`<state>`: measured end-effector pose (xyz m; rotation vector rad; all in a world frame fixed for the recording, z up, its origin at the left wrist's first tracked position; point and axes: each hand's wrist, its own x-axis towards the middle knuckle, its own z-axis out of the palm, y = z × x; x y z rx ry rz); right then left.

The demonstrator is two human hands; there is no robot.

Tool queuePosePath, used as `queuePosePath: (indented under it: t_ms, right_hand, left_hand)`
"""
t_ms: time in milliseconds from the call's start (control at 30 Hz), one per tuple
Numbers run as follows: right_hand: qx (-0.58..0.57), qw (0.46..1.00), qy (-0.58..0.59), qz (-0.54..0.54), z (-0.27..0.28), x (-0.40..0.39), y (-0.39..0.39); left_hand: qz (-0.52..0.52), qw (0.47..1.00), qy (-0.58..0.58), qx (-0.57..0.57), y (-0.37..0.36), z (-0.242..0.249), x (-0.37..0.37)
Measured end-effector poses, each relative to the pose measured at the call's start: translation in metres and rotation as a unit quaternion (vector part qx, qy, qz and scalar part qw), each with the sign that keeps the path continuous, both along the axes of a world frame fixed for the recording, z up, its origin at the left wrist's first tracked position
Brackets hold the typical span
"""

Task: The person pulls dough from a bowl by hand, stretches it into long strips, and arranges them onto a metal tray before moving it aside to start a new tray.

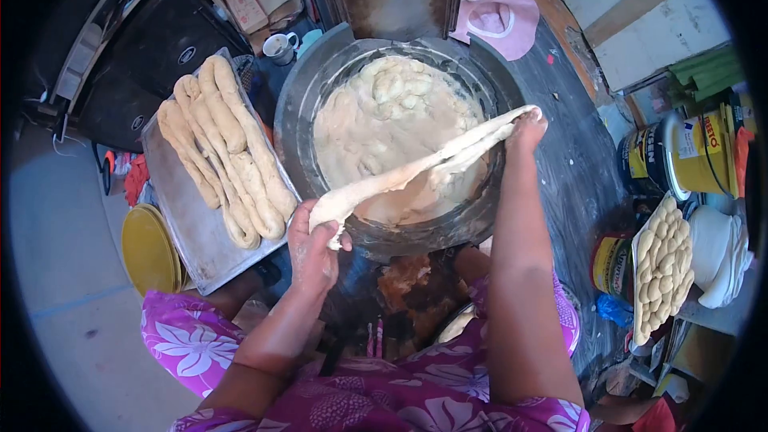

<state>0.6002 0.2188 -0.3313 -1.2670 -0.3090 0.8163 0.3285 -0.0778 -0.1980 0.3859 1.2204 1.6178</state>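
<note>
A long strip of dough (pixel 408 172) is stretched between my two hands, above a wide dark basin (pixel 294 124). My left hand (pixel 314 252) grips its lower left end, fingers wrapped around it near the basin's front rim. At the right side my right hand (pixel 526 130) is closed on the other end, where the strip looks doubled. Inside the basin lies a broad mass of dough (pixel 400 88) dusted with flour. Left of the basin a metal tray (pixel 196 236) carries several long dough ropes (pixel 232 124), some folded over.
A yellow round lid (pixel 148 250) leans by the tray's left edge. Behind the basin are a mug (pixel 280 48) and a pink hat (pixel 512 20). To the right, paint buckets (pixel 704 152) stand near a tray of small dough pieces (pixel 664 256).
</note>
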Motion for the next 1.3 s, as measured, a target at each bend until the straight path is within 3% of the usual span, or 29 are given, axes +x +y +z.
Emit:
queuePosePath:
  t_ms: [67, 100, 133, 200, 267, 333, 367, 400, 433, 467, 533, 567, 633, 700, 767, 800, 867, 900, 967, 1033, 1100, 1233, 1267, 1300]
  right_hand:
    - [-0.065, 0.962, -0.168, 0.204, 0.011, 0.017, -0.005]
    - [-0.101, 0.928, -0.172, 0.314, 0.012, 0.025, -0.006]
    - [-0.102, 0.928, -0.173, 0.314, 0.010, 0.025, -0.009]
    - [-0.112, 0.891, -0.214, 0.384, 0.004, 0.023, -0.014]
    - [-0.112, 0.903, -0.209, 0.358, -0.004, 0.019, -0.019]
    - [-0.034, 0.950, -0.141, 0.277, -0.014, 0.016, -0.021]
    - [-0.009, 0.962, -0.073, 0.265, -0.016, 0.017, -0.016]
    - [-0.011, 0.962, -0.073, 0.265, -0.011, 0.014, -0.013]
    - [0.024, 0.947, -0.089, 0.307, 0.008, 0.008, -0.010]
    - [0.060, 0.929, -0.106, 0.348, 0.031, 0.001, -0.008]
    - [0.091, 0.908, -0.088, 0.400, 0.089, -0.025, -0.016]
    - [0.108, 0.891, -0.091, 0.432, 0.115, -0.037, -0.021]
    - [0.137, 0.853, -0.082, 0.497, 0.163, -0.063, -0.039]
    - [0.164, 0.813, -0.066, 0.554, 0.199, -0.091, -0.063]
    - [0.187, 0.784, -0.074, 0.587, 0.222, -0.111, -0.080]
    - [0.192, 0.781, -0.078, 0.589, 0.229, -0.115, -0.084]
    - [0.216, 0.815, -0.058, 0.535, 0.236, -0.119, -0.087]
    - [0.239, 0.827, -0.050, 0.506, 0.234, -0.113, -0.082]
    - [0.307, 0.843, -0.006, 0.442, 0.232, -0.099, -0.071]
    - [0.344, 0.845, 0.012, 0.409, 0.225, -0.082, -0.059]
    - [0.468, 0.752, 0.139, 0.442, 0.206, -0.070, -0.044]
    - [0.503, 0.777, 0.116, 0.361, 0.200, -0.058, -0.033]
    - [0.501, 0.777, 0.115, 0.362, 0.198, -0.052, -0.029]
    - [0.474, 0.802, 0.130, 0.339, 0.197, -0.046, -0.025]
  left_hand:
    - [-0.037, 0.998, 0.052, -0.026, 0.005, -0.003, 0.000]
    - [-0.085, 0.987, 0.117, -0.068, 0.008, -0.012, 0.000]
    - [-0.132, 0.968, 0.181, -0.109, 0.009, -0.022, 0.001]
    - [-0.136, 0.967, 0.181, -0.115, 0.010, -0.041, 0.005]
    - [-0.048, 0.983, 0.092, -0.149, 0.007, -0.058, 0.012]
    - [-0.031, 0.980, 0.084, -0.178, -0.004, -0.078, 0.006]
    - [-0.093, 0.931, 0.300, -0.187, -0.011, -0.099, -0.002]
    - [-0.151, 0.832, 0.500, -0.185, -0.016, -0.110, -0.008]
    - [-0.217, 0.793, 0.531, -0.208, -0.018, -0.106, -0.010]
    - [-0.217, 0.793, 0.530, -0.208, -0.015, -0.105, -0.010]
    - [-0.358, 0.578, 0.697, -0.226, -0.007, -0.105, -0.005]
    - [-0.412, 0.515, 0.703, -0.265, 0.004, -0.103, -0.001]
    - [-0.396, 0.513, 0.715, -0.262, 0.029, -0.101, 0.013]
    - [-0.354, 0.655, 0.631, -0.219, 0.070, -0.121, 0.024]
    - [-0.211, 0.895, 0.381, -0.098, 0.110, -0.152, 0.044]
    - [-0.206, 0.896, 0.382, -0.093, 0.128, -0.155, 0.041]
    - [-0.350, 0.884, 0.279, -0.134, 0.150, -0.158, 0.035]
    - [-0.349, 0.885, 0.278, -0.134, 0.148, -0.160, 0.035]
    - [-0.298, 0.835, 0.400, -0.235, 0.133, -0.164, 0.032]
    - [-0.280, 0.803, 0.445, -0.281, 0.105, -0.213, 0.010]
    - [-0.276, 0.760, 0.449, -0.381, 0.077, -0.214, -0.015]
    - [-0.225, 0.746, 0.506, -0.371, 0.083, -0.238, -0.034]
    - [-0.092, 0.870, 0.365, -0.319, 0.091, -0.237, -0.033]
    - [0.045, 0.945, 0.204, -0.250, 0.101, -0.228, -0.032]
